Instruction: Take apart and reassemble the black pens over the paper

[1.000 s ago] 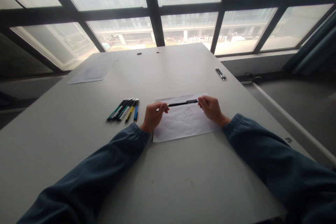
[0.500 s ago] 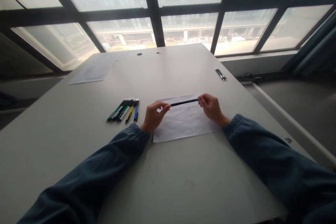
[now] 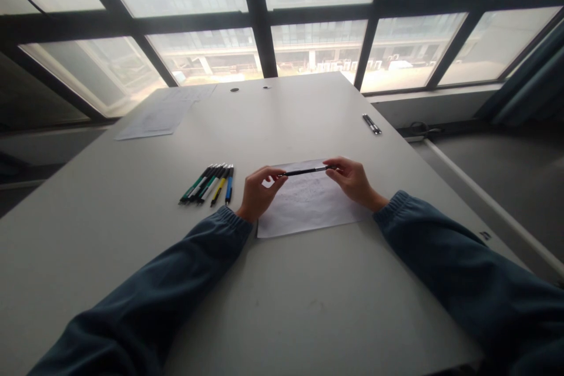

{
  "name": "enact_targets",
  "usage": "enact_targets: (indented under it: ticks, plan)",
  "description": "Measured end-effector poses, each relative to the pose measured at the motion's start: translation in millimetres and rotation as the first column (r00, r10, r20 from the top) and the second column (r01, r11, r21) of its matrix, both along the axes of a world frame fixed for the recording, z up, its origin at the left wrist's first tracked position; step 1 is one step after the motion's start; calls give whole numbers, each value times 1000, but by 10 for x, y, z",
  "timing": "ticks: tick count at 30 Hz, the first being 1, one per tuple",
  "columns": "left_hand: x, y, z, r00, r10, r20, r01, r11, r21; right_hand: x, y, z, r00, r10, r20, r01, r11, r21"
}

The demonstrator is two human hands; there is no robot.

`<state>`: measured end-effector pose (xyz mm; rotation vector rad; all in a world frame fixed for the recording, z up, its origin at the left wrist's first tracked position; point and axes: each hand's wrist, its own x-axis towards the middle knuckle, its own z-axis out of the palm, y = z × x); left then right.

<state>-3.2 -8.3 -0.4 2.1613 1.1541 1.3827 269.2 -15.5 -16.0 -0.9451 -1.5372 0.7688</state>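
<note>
A dark pen (image 3: 305,171) with a light band toward its right end is held level between my two hands. My left hand (image 3: 259,189) pinches its left end between thumb and fingers. At the other end, the thumb and fingers of my right hand (image 3: 351,180) close on the pen. Below it lies a white sheet of paper (image 3: 304,211) with faint marks on it. Just left of my left hand, several pens (image 3: 206,185) lie side by side on the table, with green, white, yellow and blue barrels.
The white table (image 3: 282,294) reaches to the windows. More sheets of paper (image 3: 152,117) lie at its far left. Two dark pens (image 3: 371,124) rest near the right edge. Round holes (image 3: 234,90) are set in the far part of the tabletop.
My right fingers have shifted slightly left along the pen and changed their hold. The pen's light band now shows near them. My left hand has barely moved.
</note>
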Motion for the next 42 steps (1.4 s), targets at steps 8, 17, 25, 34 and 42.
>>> enact_targets:
  ticks: [8,17,25,34,42]
  plan:
    - [-27,22,3,994,-76,-79,83,993,86,5,-14,-20,995,-65,76,64,998,10]
    - [-39,48,-35,981,-87,-173,107,989,106,15,-62,41,998,10,66,-10,1000,-4]
    - [-55,48,-39,950,-139,-281,172,980,98,13,-70,64,998,17,60,-16,1000,-18]
    - [-54,44,-37,947,-140,-288,171,981,86,-1,-75,90,995,-12,102,13,1000,-14]
    - [-57,45,-36,943,-159,-291,191,978,85,8,-70,72,996,16,85,-14,1000,-21]
